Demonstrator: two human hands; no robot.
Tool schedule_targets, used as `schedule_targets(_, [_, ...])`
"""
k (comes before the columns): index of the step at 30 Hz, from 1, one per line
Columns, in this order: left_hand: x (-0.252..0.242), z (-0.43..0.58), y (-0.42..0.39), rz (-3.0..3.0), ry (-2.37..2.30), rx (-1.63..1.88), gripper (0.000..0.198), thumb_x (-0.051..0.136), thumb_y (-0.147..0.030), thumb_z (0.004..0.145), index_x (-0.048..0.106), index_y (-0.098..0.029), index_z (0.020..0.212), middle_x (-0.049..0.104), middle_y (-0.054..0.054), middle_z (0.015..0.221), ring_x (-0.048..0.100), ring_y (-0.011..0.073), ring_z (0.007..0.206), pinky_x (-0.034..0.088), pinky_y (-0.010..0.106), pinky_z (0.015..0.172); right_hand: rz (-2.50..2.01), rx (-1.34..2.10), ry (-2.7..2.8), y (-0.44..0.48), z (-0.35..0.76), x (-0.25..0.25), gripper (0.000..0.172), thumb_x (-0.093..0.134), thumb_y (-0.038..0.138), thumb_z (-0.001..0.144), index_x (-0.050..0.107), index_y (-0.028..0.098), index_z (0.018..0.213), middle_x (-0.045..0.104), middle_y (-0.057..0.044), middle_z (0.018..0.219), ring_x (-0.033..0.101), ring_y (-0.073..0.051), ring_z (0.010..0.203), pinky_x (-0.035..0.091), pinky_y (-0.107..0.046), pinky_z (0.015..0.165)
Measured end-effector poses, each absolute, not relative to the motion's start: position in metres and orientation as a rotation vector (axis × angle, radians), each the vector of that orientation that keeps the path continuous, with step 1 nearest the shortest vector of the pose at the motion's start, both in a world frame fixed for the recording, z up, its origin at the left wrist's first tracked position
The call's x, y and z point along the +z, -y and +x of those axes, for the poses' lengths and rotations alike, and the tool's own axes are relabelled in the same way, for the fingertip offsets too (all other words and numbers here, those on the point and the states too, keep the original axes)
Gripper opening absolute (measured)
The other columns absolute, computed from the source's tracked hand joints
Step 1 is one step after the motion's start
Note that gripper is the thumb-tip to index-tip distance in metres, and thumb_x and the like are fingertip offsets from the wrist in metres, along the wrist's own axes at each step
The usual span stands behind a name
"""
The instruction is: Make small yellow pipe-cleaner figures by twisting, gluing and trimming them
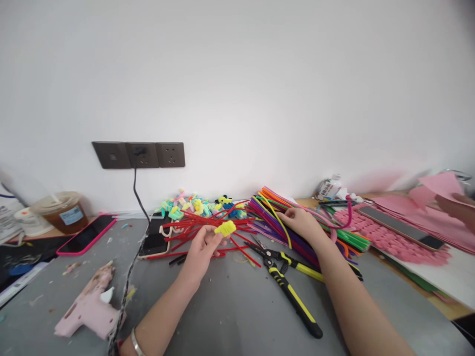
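A small, bumpy yellow pipe-cleaner piece [225,228] is pinched between the thumb and fingers of my left hand [203,247], above the table's middle. My right hand [300,223] reaches over the bundle of coloured pipe cleaners [261,212], its fingers curled on them; the fingertips are partly hidden. Beside those fingers a single yellow pipe cleaner [275,216] lies slantwise across the bundle. Pliers with black and yellow handles [293,296] lie in front of the bundle, under my right forearm. Loose red pipe cleaners [193,225] spread behind my left hand.
Small colourful pipe-cleaner figures [196,203] pile against the wall. A pink glue gun [91,311] lies front left by a dark cord [128,277]. Phones [89,235] and a lidded drink cup [63,212] stand left. Another person's hand [454,207] holds pink sheets at right.
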State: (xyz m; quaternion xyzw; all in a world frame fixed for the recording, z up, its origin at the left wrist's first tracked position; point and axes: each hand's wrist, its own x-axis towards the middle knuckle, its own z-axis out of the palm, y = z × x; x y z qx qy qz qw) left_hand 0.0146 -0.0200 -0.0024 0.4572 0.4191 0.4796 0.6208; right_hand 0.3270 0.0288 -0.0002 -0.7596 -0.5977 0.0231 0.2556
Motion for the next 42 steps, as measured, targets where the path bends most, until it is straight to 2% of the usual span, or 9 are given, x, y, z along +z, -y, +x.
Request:
schedule_targets(8, [-0.009, 0.016, 0.016, 1.098, -0.985, 1.143, 0.039, 0.075, -0.05, 0.069, 0.061, -0.018, 0.086, 0.061, 0.001, 0.081, 0.059, 0.0129, 0.073, 0.044, 0.02, 0.057, -1.983, 0.063, 1.764, -0.022, 0.297, 0.011, 0.045, 0.058, 0.067, 0.078, 0.056, 0.022, 0.075, 0.064, -0.001, 0.067, 0.06, -0.019, 0.061, 0.036, -0.026, 0.053])
schedule_targets(12, [-0.009, 0.016, 0.016, 1.1, -0.988, 1.145, 0.038, 0.076, -0.048, 0.069, 0.06, -0.018, 0.085, 0.062, 0.002, 0.083, 0.06, 0.0142, 0.076, 0.044, 0.021, 0.058, -2.074, 0.047, 1.979, -0.013, 0.271, 0.018, 0.032, 0.066, 0.054, 0.08, 0.058, 0.023, 0.077, 0.068, -0.001, 0.073, 0.064, -0.018, 0.067, 0.035, -0.024, 0.053])
schedule_targets(16, [-0.01, 0.015, 0.016, 1.088, -0.976, 1.146, 0.036, 0.076, -0.047, 0.069, 0.059, -0.018, 0.084, 0.062, 0.002, 0.084, 0.06, 0.0142, 0.076, 0.044, 0.021, 0.058, -2.291, -0.032, 1.95, -0.006, 0.253, 0.02, 0.016, 0.07, 0.035, 0.081, 0.064, 0.021, 0.08, 0.072, -0.007, 0.083, 0.068, -0.025, 0.078, 0.039, -0.027, 0.058])
schedule_targets(22, [-0.003, 0.017, 0.021, 1.016, -0.916, 1.056, 0.037, 0.074, -0.049, 0.072, 0.054, -0.018, 0.08, 0.066, 0.002, 0.078, 0.058, 0.0113, 0.067, 0.043, 0.022, 0.061, -2.336, -0.082, 1.861, -0.002, 0.251, 0.017, 0.013, 0.063, 0.029, 0.087, 0.066, 0.02, 0.096, 0.073, -0.012, 0.089, 0.07, -0.029, 0.084, 0.044, -0.032, 0.065])
schedule_targets(27, [0.002, 0.018, 0.025, 1.015, -0.865, 1.039, 0.032, 0.072, -0.044, 0.076, 0.054, -0.018, 0.08, 0.068, 0.002, 0.077, 0.057, 0.011, 0.063, 0.043, 0.023, 0.062, -2.274, -0.021, 1.819, -0.005, 0.25, 0.009, 0.008, 0.068, 0.019, 0.078, 0.064, 0.019, 0.071, 0.071, -0.013, 0.076, 0.069, -0.029, 0.076, 0.044, -0.033, 0.063])
schedule_targets(29, [0.002, 0.017, 0.025, 1.03, -0.88, 1.037, 0.03, 0.071, -0.043, 0.076, 0.055, -0.018, 0.081, 0.07, 0.003, 0.079, 0.059, 0.0115, 0.064, 0.042, 0.023, 0.061, -2.208, -0.001, 1.769, -0.007, 0.252, 0.009, 0.016, 0.064, 0.019, 0.079, 0.06, 0.02, 0.064, 0.069, -0.011, 0.069, 0.067, -0.027, 0.069, 0.042, -0.032, 0.06])
schedule_targets(34, [0.001, 0.017, 0.023, 1.023, -0.923, 1.039, 0.033, 0.074, -0.043, 0.073, 0.055, -0.019, 0.084, 0.074, 0.006, 0.086, 0.065, 0.0146, 0.07, 0.042, 0.023, 0.061, -1.916, 0.041, 1.629, -0.01, 0.256, 0.019, 0.018, 0.047, 0.026, 0.089, 0.047, 0.023, 0.072, 0.055, 0.001, 0.057, 0.055, -0.017, 0.054, 0.04, -0.028, 0.055])
schedule_targets(38, [-0.001, 0.018, 0.022, 1.017, -0.907, 1.043, 0.034, 0.074, -0.043, 0.073, 0.054, -0.018, 0.084, 0.073, 0.005, 0.084, 0.068, 0.0161, 0.076, 0.043, 0.022, 0.061, -1.275, 0.522, 1.374, -0.003, 0.242, 0.024, 0.034, 0.044, 0.039, 0.095, 0.03, 0.025, 0.066, 0.034, 0.009, 0.047, 0.033, -0.01, 0.038, 0.03, -0.024, 0.043])
schedule_targets(42, [-0.004, 0.019, 0.023, 0.99, -0.876, 1.075, 0.036, 0.076, -0.043, 0.072, 0.055, -0.019, 0.088, 0.071, 0.003, 0.083, 0.069, 0.0172, 0.083, 0.044, 0.022, 0.064, -0.868, 0.932, 1.137, 0.007, 0.22, 0.022, 0.031, 0.06, 0.049, 0.087, 0.043, 0.025, 0.078, 0.052, 0.006, 0.056, 0.046, -0.011, 0.046, 0.034, -0.022, 0.046])
